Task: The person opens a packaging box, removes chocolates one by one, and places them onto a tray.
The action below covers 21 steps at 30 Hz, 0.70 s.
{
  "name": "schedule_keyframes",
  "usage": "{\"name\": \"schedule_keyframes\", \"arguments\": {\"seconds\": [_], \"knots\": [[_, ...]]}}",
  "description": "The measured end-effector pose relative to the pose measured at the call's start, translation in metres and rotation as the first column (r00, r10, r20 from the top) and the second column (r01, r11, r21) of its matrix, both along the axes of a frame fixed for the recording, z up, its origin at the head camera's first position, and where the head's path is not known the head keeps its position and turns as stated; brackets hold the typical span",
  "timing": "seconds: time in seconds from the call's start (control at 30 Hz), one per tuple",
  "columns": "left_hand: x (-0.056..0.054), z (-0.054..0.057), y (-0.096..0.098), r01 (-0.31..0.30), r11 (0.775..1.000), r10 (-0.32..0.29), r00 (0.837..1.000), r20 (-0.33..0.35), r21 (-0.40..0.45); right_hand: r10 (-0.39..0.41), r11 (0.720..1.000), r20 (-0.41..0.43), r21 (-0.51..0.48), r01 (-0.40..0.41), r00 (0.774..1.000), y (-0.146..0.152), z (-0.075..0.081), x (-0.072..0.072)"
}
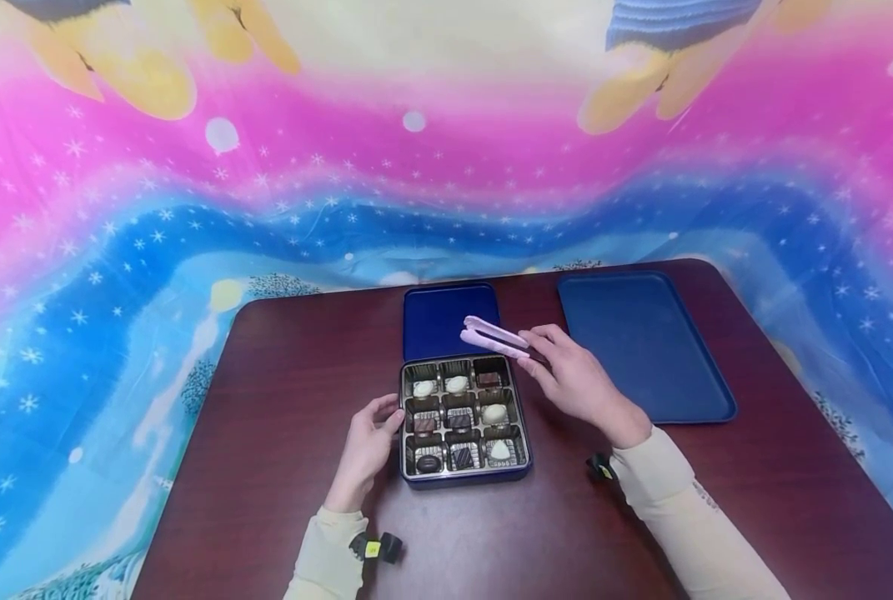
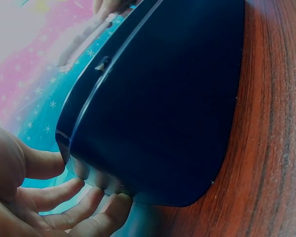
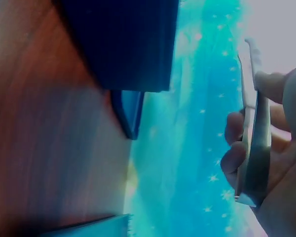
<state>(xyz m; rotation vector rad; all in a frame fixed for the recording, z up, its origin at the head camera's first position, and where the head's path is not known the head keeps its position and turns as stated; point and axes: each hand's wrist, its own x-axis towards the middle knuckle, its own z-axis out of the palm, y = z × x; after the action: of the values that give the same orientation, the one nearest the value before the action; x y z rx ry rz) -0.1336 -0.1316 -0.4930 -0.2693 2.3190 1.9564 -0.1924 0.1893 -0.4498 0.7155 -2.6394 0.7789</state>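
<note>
A blue square tin of chocolates (image 1: 464, 479) lies lidless on the table, its metallic divided insert holding several white and dark chocolates. At its left side, my left hand (image 1: 369, 442) holds the tin, with curled fingertips against the side wall and the thumb at the upper edge, as the left wrist view shows. My right hand (image 1: 577, 379) grips a pair of small tongs (image 1: 494, 337) above the tin's far right corner. The tongs point left, their tips apart with nothing between them. In the right wrist view the thumb presses one arm of the tongs (image 3: 259, 143).
A flat blue lid or tray (image 1: 446, 321) lies directly behind the tin. To the right is a larger blue tray (image 1: 641, 346) with a raised rim. The dark reddish wooden table (image 1: 296, 367) ends at a patterned cloth backdrop (image 1: 341, 183).
</note>
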Motion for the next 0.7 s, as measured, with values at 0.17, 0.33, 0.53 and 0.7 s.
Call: {"name": "schedule_keyframes", "arguments": {"seconds": [0.17,0.33,0.53,0.7], "knots": [[0.0,0.0,0.0,-0.001,1.0,0.001,1.0,0.003,0.0,0.076,0.997,-0.077,0.003,-0.076,0.994,-0.006,0.01,0.007],[0.0,-0.001,0.001,0.0,1.0,0.0,1.0,-0.001,-0.002,0.126,0.991,-0.158,-0.023,-0.131,0.979,-0.01,0.017,0.011],[-0.001,-0.003,0.0,0.001,1.0,-0.001,1.0,-0.004,-0.007,0.16,0.987,-0.185,0.011,-0.161,0.97,-0.013,0.025,0.013],[-0.002,-0.003,0.0,0.0,1.0,0.0,1.0,-0.003,-0.005,0.183,0.982,-0.176,0.074,-0.173,0.967,-0.013,0.032,0.015]]}}
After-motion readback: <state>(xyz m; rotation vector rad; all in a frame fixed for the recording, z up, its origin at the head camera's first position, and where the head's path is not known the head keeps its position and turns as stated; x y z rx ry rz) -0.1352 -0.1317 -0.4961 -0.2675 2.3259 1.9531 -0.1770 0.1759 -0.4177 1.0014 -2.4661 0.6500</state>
